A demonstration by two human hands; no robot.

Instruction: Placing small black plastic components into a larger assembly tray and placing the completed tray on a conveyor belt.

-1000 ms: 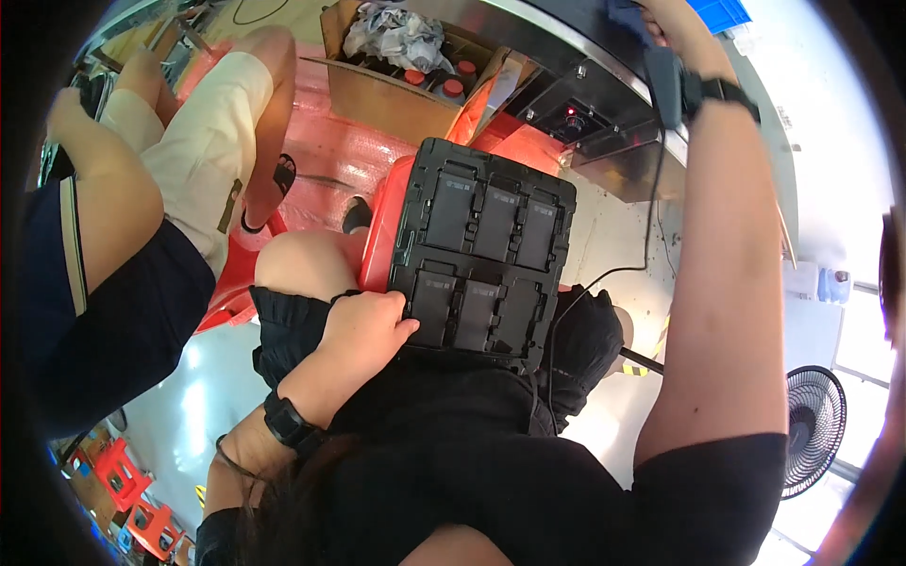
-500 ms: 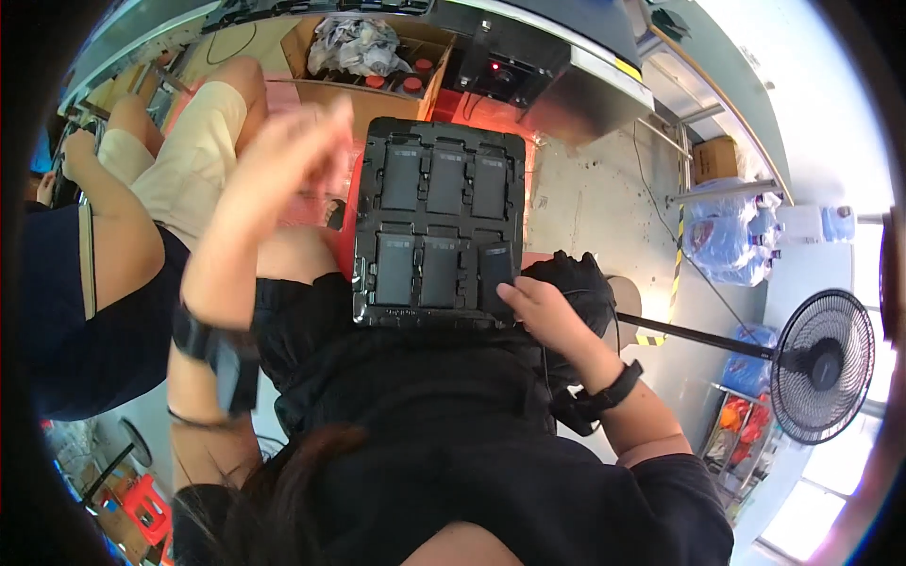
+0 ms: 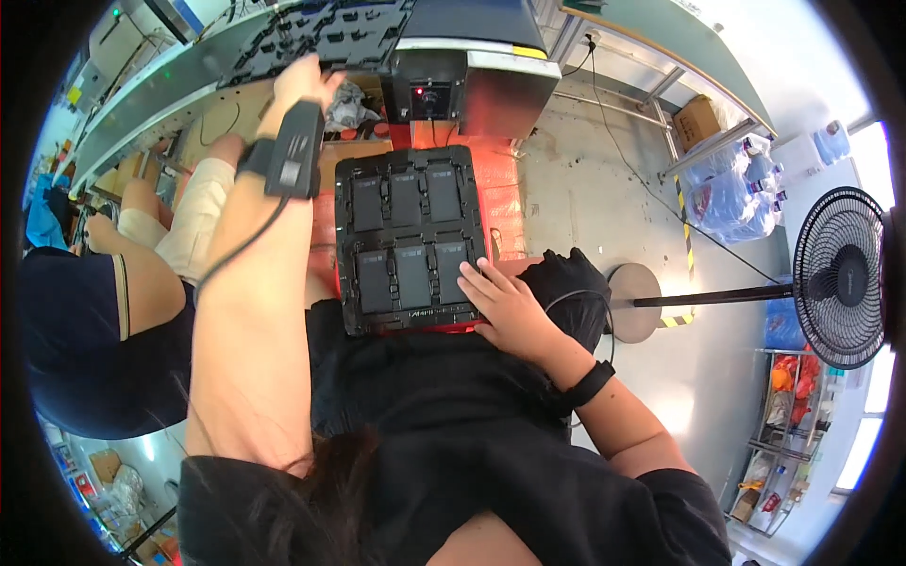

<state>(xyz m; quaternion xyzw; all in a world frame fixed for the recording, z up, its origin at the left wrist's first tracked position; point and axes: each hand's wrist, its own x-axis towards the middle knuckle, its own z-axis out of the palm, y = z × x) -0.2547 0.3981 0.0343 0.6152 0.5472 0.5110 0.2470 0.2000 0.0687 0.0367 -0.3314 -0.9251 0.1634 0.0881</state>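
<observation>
From my end of the link, I take the black lap tray (image 3: 415, 234) as my landmark. It rests over the person's lap, with a red surface (image 3: 488, 219) peeking out under its right side. Six flat black blocks sit in its pockets, three in the far row and three in the near row.

I see the right hand (image 3: 510, 309) at the tray's near right corner, loosely open with the fingers fanned. Its fingertips lie at the right edge of the near-right block (image 3: 449, 270), so that block is just beyond and left of the palm. The block's long axis runs from the near side of the tray to the far side, leaning slightly with it, and its small printed end (too fine for me to read) points away from the person. The other five blocks line up the same way.

Beyond the tray and to its left, the left hand (image 3: 308, 87) reaches near a black bench tray (image 3: 326, 36). It is blurred, so I cannot tell whether it grips anything. A floor fan (image 3: 849, 275) stands well right of the lap tray.
</observation>
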